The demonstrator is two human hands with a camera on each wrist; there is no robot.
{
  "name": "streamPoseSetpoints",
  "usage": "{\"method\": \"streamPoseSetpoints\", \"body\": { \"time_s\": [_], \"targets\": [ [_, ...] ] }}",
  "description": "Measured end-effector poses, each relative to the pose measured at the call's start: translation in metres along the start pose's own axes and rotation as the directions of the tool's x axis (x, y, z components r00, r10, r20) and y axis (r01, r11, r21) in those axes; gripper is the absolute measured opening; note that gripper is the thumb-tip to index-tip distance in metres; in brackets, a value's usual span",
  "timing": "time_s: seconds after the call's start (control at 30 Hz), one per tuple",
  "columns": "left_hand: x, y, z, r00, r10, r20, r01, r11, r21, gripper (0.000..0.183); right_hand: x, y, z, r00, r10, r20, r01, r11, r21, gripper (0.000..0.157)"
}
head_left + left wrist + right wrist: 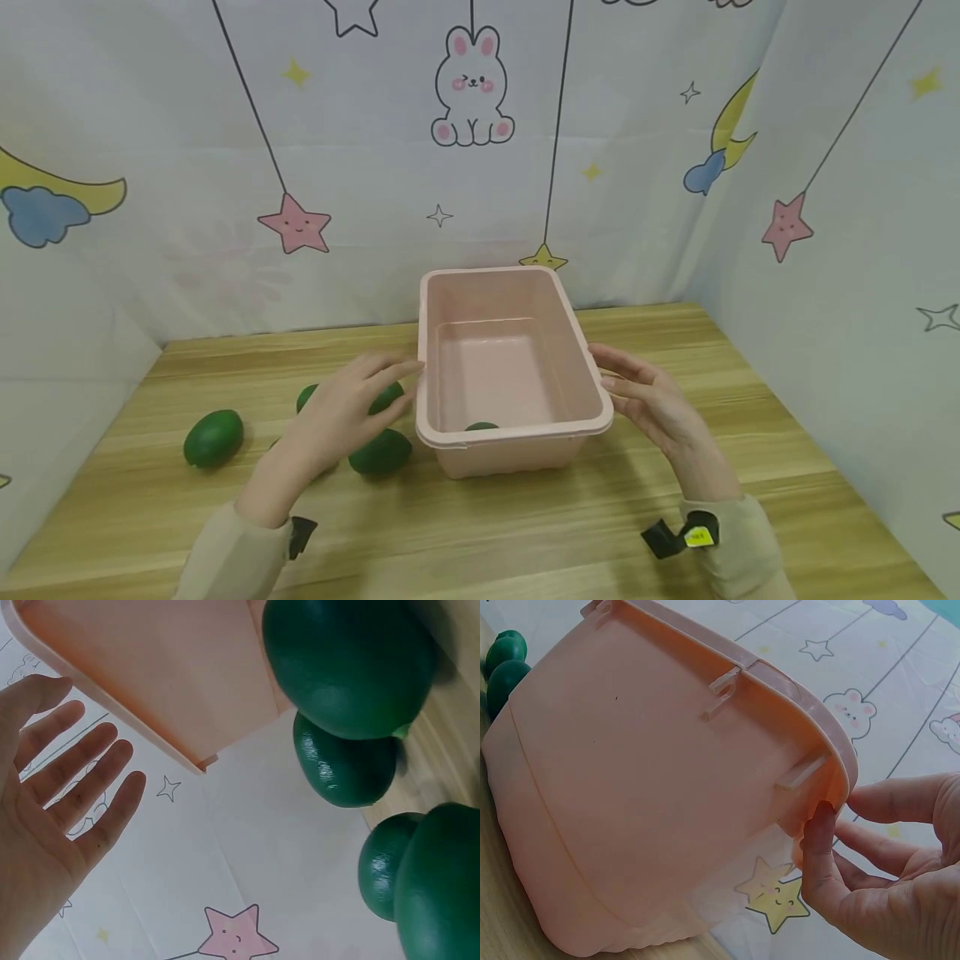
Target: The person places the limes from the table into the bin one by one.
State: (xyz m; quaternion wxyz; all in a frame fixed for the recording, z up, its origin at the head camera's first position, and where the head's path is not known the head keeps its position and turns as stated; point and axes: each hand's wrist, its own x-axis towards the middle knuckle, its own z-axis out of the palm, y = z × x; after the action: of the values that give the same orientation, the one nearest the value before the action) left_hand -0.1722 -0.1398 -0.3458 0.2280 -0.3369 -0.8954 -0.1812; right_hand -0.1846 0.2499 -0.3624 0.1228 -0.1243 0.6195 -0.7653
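A pink plastic tub (491,458) stands on the table between my hands. My left hand (341,412) is at its left rim, fingers extended; the left wrist view shows the palm bare and the thumb tip right at the rim. With bent fingers, my right hand (900,870) holds the rim near a corner from outside, some fingertips tucked under the lip. Inside the tub, a dark green fruit (482,426) shows only its top over the near wall. Glossy, egg-shaped green fruits lie beneath and beside my left hand, including one (380,452) near the tub; my forearm partly hides others.
Another green fruit (213,438) lies apart on the left of the wooden table (480,542). Behind the table hangs a white curtain (360,158) printed with stars and a rabbit, continuing along both sides. The tub's far end is near the table's back edge.
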Motion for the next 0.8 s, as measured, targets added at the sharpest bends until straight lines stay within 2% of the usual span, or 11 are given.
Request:
{"method": "streamPoseSetpoints", "body": {
  "time_s": [0.17,0.47,0.7,0.8],
  "targets": [
    [-0.010,0.000,0.003,1.000,-0.029,0.005,0.029,1.000,0.003,0.043,0.000,0.000,0.001,1.000,0.002,-0.001,-0.002,1.000,-0.014,0.047],
    [-0.027,-0.004,0.014,0.999,-0.009,-0.043,0.011,0.999,0.051,0.048,-0.001,0.002,0.001,1.000,0.009,-0.004,-0.009,1.000,-0.015,0.047],
    [-0.037,-0.005,0.024,0.993,-0.109,0.041,0.108,0.994,0.026,0.042,0.001,0.002,-0.001,1.000,0.010,0.000,-0.010,1.000,-0.006,0.049],
    [-0.040,-0.006,0.029,0.991,-0.114,0.074,0.112,0.993,0.024,0.040,0.000,0.001,-0.001,1.000,0.010,-0.008,-0.010,1.000,-0.007,0.048]
  ]
}}
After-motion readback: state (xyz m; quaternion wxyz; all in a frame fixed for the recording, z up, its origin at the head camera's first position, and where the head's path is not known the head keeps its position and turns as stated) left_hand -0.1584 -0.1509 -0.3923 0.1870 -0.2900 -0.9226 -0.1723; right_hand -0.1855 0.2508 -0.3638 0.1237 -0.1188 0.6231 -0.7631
